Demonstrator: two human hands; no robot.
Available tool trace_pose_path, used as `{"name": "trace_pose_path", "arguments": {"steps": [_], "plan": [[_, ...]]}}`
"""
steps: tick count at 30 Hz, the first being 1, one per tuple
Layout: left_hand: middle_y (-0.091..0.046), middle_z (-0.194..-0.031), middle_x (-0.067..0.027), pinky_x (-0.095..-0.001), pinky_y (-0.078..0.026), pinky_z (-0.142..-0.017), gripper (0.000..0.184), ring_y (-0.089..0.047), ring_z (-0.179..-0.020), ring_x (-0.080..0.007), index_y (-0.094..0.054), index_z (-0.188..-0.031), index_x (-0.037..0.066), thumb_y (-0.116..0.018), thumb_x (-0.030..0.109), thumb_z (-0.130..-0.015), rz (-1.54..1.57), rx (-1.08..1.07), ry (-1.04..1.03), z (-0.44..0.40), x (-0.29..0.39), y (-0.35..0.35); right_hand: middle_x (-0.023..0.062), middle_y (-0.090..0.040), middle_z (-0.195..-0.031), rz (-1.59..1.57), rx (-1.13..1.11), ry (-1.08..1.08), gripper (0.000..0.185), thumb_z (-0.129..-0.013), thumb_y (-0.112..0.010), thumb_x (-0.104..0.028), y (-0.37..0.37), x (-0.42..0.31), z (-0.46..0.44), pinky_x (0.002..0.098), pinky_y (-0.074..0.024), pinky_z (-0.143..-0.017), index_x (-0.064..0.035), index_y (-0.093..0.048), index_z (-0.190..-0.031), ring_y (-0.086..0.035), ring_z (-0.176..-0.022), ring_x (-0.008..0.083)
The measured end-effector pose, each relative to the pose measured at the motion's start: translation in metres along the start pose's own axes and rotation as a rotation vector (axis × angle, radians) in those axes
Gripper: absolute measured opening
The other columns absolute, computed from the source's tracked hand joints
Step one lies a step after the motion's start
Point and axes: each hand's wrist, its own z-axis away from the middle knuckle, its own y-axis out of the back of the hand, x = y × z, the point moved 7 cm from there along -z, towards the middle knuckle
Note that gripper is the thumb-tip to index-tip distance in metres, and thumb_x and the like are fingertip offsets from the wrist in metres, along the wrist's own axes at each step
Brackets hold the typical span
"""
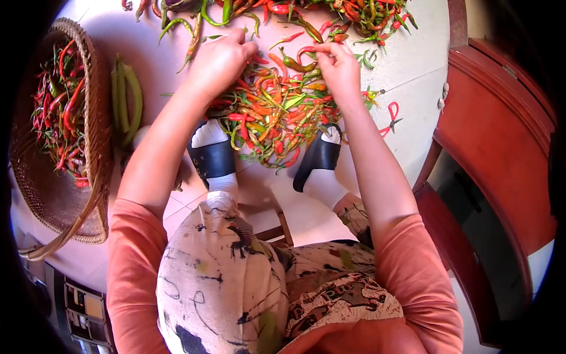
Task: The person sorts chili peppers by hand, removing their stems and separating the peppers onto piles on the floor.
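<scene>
A heap of red, orange and green chili peppers (277, 112) lies on the floor between my feet. My right hand (342, 68) is at its upper right edge, with thumb and forefinger pinched on the end of a curved red chili pepper (304, 52). A green chili pepper (298, 65) lies just below that one. My left hand (221, 59) is over the heap's upper left edge, its fingers curled closed. The back of the hand hides what those fingers hold, if anything. Above both hands lies a second pile of chili peppers with stems and leaves (371, 17).
A woven basket (88, 76) with more red chilies stands at the left, beside long green ridged vegetables (127, 97). Red-handled scissors (392, 120) lie on the floor to the right. A reddish wooden piece of furniture (501, 100) stands at the far right. Black slippers (212, 159) flank the heap.
</scene>
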Motion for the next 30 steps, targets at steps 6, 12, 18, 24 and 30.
{"name": "trace_pose_path", "arguments": {"steps": [6,12,18,24,30], "plan": [[-0.053,-0.087,-0.0117,-0.0403,-0.050,-0.066,0.012,-0.062,-0.081,-0.0284,-0.062,-0.085,0.008,-0.055,0.015,-0.077,-0.095,-0.066,-0.081,-0.006,0.009,-0.006,0.0072,-0.059,-0.092,0.180,-0.154,0.105,0.019,-0.074,-0.068,-0.022,-0.034,-0.015,0.023,0.0390,-0.0494,-0.069,-0.0161,-0.063,-0.091,-0.061,-0.081,0.0281],[-0.058,-0.089,-0.0039,-0.0273,-0.045,-0.056,0.021,-0.055,-0.065,-0.0116,-0.061,-0.097,0.003,-0.059,0.022,-0.087,0.989,-0.276,0.414,0.025,0.000,-0.003,0.0076,-0.061,-0.092,0.263,-0.164,0.080,0.025,-0.074,-0.069,-0.022,-0.035,-0.024,0.020,0.0362,-0.0492,-0.067,-0.0113,-0.059,-0.094,-0.062,-0.080,0.0248],[-0.059,-0.089,-0.0050,-0.0169,-0.031,-0.043,0.030,-0.044,-0.057,-0.0053,-0.052,-0.111,-0.004,-0.056,0.016,-0.089,1.948,-0.238,0.582,0.049,0.023,-0.013,0.0097,-0.063,-0.084,-0.154,-0.139,-0.204,0.027,-0.079,-0.064,-0.022,-0.005,-0.012,0.031,0.0302,-0.0484,-0.066,-0.0049,-0.058,-0.099,-0.060,-0.070,0.0178],[-0.059,-0.079,-0.0054,-0.0170,-0.033,-0.042,0.023,-0.048,-0.056,-0.0067,-0.056,-0.099,-0.002,-0.058,0.018,-0.088,2.088,-0.215,0.655,0.050,0.029,-0.020,0.0056,-0.065,-0.088,-0.912,-0.346,-0.517,0.025,-0.088,-0.055,-0.013,0.002,-0.021,0.054,0.0171,-0.0383,-0.054,-0.0006,-0.055,-0.109,-0.051,-0.061,0.0055],[-0.059,-0.077,-0.0030,-0.0201,-0.043,-0.054,0.017,-0.054,-0.061,-0.0092,-0.061,-0.097,0.001,-0.060,0.014,-0.087,1.259,-0.182,0.644,0.048,0.018,-0.017,0.0081,-0.065,-0.091,-1.303,-0.427,-0.638,0.026,-0.091,-0.048,-0.014,-0.008,-0.035,0.062,0.0196,-0.0419,-0.058,0.0020,-0.054,-0.111,-0.054,-0.064,0.0077]]}}
